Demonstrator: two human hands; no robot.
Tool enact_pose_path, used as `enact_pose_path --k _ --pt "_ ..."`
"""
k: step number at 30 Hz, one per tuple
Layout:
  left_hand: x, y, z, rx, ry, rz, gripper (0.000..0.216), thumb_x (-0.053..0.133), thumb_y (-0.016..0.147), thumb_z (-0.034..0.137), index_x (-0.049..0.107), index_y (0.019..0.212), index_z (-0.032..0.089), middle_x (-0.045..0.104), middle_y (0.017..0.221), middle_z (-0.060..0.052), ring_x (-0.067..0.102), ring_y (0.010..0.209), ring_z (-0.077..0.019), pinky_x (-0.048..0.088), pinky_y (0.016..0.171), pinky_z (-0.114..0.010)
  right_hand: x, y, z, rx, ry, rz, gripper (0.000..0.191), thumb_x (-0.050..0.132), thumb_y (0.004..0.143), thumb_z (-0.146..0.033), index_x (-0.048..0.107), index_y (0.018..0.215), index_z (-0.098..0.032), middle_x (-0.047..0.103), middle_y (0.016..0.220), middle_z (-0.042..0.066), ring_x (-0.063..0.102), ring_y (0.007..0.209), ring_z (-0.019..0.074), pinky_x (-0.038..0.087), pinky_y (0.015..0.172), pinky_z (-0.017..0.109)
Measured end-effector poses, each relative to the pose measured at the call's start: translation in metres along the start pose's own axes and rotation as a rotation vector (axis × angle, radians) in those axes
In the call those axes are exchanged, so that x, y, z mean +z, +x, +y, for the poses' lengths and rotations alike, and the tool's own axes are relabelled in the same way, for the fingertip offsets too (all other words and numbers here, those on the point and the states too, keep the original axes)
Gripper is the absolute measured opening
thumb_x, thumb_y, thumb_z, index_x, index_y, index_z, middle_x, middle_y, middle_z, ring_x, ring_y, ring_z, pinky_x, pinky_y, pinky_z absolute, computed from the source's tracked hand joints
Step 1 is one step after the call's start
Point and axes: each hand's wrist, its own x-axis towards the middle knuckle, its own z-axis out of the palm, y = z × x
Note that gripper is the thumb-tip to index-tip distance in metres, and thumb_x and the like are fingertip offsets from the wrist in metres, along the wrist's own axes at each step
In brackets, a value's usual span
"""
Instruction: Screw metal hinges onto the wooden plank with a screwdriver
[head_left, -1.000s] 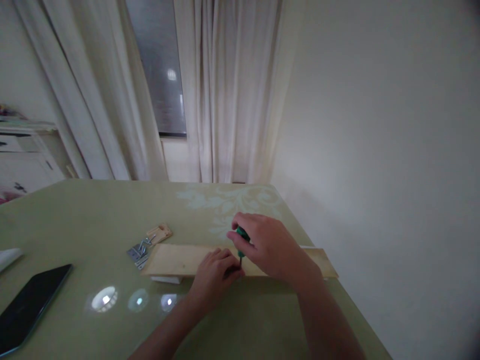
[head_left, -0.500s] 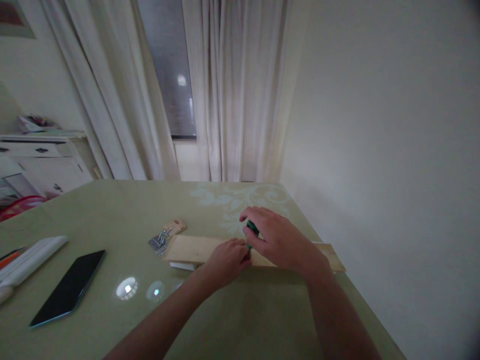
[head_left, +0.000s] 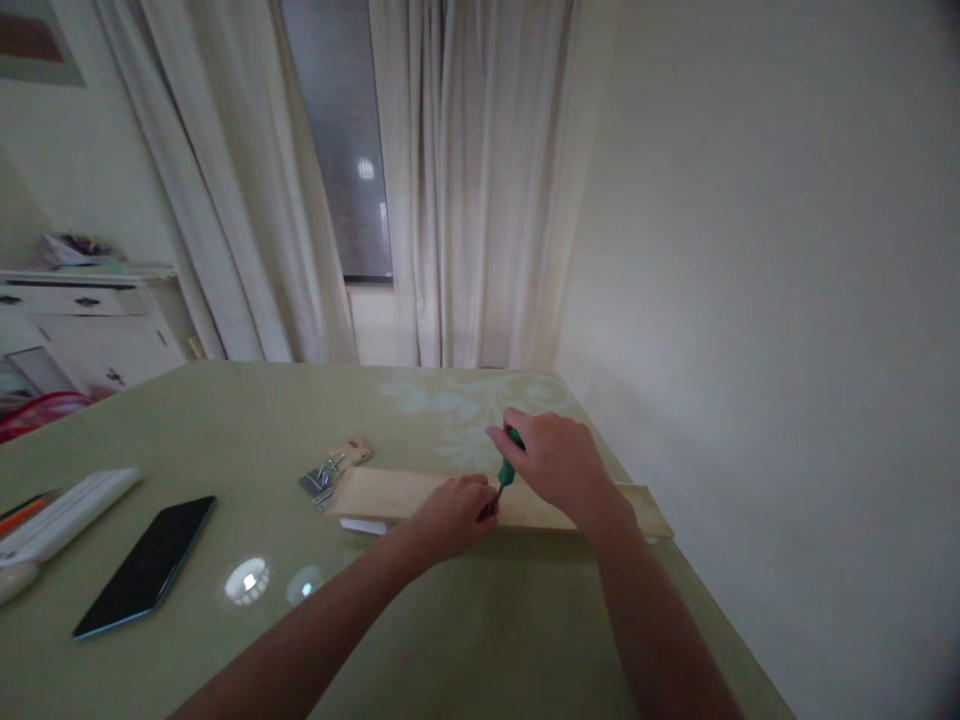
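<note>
A green-handled screwdriver (head_left: 507,470) leans in my right hand (head_left: 559,460), whose fingers are closed round the top of its handle. The shaft slants down to the left, toward the fingertips of my left hand (head_left: 457,512). Those fingers are pinched together on a pale wooden board (head_left: 405,492), right at the screwdriver's tip; whatever they hold there is hidden. The board lies across the table, raised on something white (head_left: 363,525) under its left part. Just beyond its left end are several metal screws and grey metal plates (head_left: 321,482), beside a small wooden piece (head_left: 349,452).
On the green table (head_left: 247,430) to my left lie a black phone (head_left: 146,565), a long white object (head_left: 71,515) and an orange pen-like item (head_left: 24,514). A wall (head_left: 750,300) runs along the right edge. Curtains (head_left: 487,200) hang behind.
My right hand has risen slightly and turned, so more of the screwdriver's handle and shaft shows. My left hand stays at about the same place on the board.
</note>
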Motion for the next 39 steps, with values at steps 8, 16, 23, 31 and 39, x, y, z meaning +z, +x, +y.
enact_pose_path --k 8,16,23,31,39 --pt "0.000 0.000 0.001 -0.036 0.019 -0.005 0.010 0.061 0.087 0.018 0.068 0.081 0.018 0.069 0.085 -0.004 0.060 0.075 -0.0167 0.040 0.069 -0.028 -0.002 -0.003 -0.002 0.035 -0.025 -0.003 0.040 0.044 0.105 -0.052 0.068 0.097 -0.022 0.073 0.081 0.007 0.067 0.076 0.0231 0.036 0.066 0.031" --pt "0.003 0.002 0.008 -0.122 0.057 -0.003 0.015 0.057 0.088 0.019 0.071 0.083 0.017 0.072 0.088 -0.008 0.064 0.078 -0.0197 0.045 0.072 -0.030 -0.001 -0.004 -0.004 -0.026 0.003 0.022 0.032 0.047 0.104 -0.047 0.067 0.107 -0.022 0.076 0.094 0.009 0.070 0.087 0.0247 0.041 0.071 0.032" --pt "0.004 0.003 0.014 -0.223 0.078 -0.001 0.018 0.057 0.089 0.022 0.074 0.090 0.018 0.074 0.095 -0.011 0.069 0.085 -0.0235 0.049 0.076 -0.033 -0.002 -0.006 -0.008 -0.201 0.077 0.017 0.019 0.050 0.102 -0.030 0.066 0.111 -0.025 0.075 0.103 0.005 0.069 0.096 0.0207 0.039 0.072 0.029" --pt "0.003 0.002 0.021 -0.316 0.091 -0.018 0.017 0.059 0.090 0.025 0.075 0.093 0.019 0.075 0.097 -0.011 0.071 0.093 -0.0266 0.052 0.080 -0.034 0.001 -0.003 -0.005 -0.058 0.011 0.004 0.027 0.045 0.107 -0.041 0.065 0.107 -0.023 0.076 0.096 0.006 0.071 0.090 0.0236 0.041 0.071 0.031" --pt "0.006 0.000 0.035 -0.417 0.107 -0.010 0.020 0.056 0.096 0.024 0.074 0.103 0.019 0.073 0.109 -0.012 0.071 0.101 -0.0276 0.053 0.084 -0.036 -0.001 -0.002 -0.008 0.109 -0.119 0.008 0.046 0.038 0.107 -0.056 0.068 0.098 -0.022 0.074 0.088 0.009 0.071 0.083 0.0267 0.039 0.065 0.032"
